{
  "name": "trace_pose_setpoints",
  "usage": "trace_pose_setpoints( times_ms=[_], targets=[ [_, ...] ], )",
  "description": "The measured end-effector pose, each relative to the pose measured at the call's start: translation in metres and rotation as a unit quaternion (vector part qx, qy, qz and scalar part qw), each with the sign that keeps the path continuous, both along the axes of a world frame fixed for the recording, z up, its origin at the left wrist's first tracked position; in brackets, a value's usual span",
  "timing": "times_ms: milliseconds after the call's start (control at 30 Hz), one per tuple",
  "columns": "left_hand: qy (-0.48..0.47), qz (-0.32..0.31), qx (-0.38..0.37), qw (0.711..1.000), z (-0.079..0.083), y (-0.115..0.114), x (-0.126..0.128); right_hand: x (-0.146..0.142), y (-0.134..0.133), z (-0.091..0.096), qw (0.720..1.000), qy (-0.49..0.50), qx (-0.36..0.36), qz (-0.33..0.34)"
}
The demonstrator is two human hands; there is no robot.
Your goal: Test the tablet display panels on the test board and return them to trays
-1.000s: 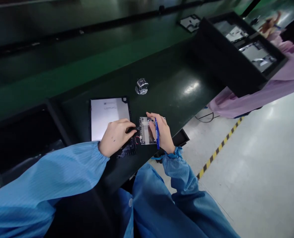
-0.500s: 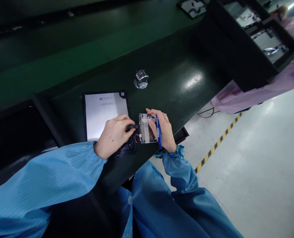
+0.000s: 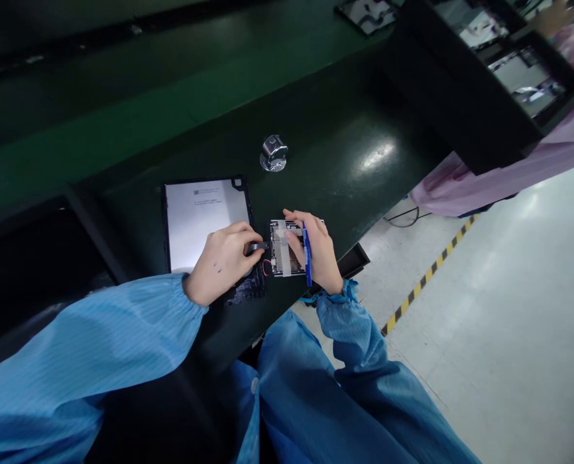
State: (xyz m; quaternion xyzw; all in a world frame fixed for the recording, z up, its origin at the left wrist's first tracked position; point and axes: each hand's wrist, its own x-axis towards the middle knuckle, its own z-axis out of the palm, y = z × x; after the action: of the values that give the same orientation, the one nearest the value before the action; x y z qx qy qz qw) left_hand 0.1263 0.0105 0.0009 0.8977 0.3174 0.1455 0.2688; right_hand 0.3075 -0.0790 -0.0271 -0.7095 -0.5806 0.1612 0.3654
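Note:
A black tablet shell (image 3: 204,216) with a white sheet inside lies on the dark green bench. My left hand (image 3: 222,264) rests on its lower right part, fingers curled and pinching a small black connector (image 3: 258,247). Just right of it lies a small circuit board (image 3: 283,248) with pale tape strips and a red wire. My right hand (image 3: 318,251) presses on the board's right side and holds a blue pen (image 3: 307,252) along the fingers. Both sleeves are blue.
A small shiny metal piece (image 3: 273,153) stands behind the tablet. A black tray (image 3: 485,71) with metal parts sits at the upper right, above a person's pink sleeve (image 3: 500,180). The bench edge is close to me; yellow-black floor tape (image 3: 427,283) runs on the right.
The view has shifted a little, so the things sit slightly higher and to the left. Both hands stay on the tablet and board with hardly any movement.

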Motion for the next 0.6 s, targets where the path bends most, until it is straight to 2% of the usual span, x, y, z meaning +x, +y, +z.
trace_pose_setpoints(
  times_ms=[167,433,533,600],
  targets=[
    [0.005,-0.013,0.020,1.000,-0.001,0.002,0.001,-0.001,0.004,0.001,1.000,-0.022,-0.007,0.000],
    [0.018,-0.015,0.008,1.000,-0.003,0.000,0.007,-0.010,0.012,-0.006,0.998,-0.053,0.002,-0.044],
    [0.025,-0.010,-0.003,1.000,0.002,0.003,0.008,-0.010,0.012,-0.006,0.998,-0.038,0.023,-0.052],
    [0.012,0.004,0.002,1.000,0.010,0.008,-0.002,-0.008,0.008,0.000,0.997,0.000,0.049,-0.052]
  ],
)
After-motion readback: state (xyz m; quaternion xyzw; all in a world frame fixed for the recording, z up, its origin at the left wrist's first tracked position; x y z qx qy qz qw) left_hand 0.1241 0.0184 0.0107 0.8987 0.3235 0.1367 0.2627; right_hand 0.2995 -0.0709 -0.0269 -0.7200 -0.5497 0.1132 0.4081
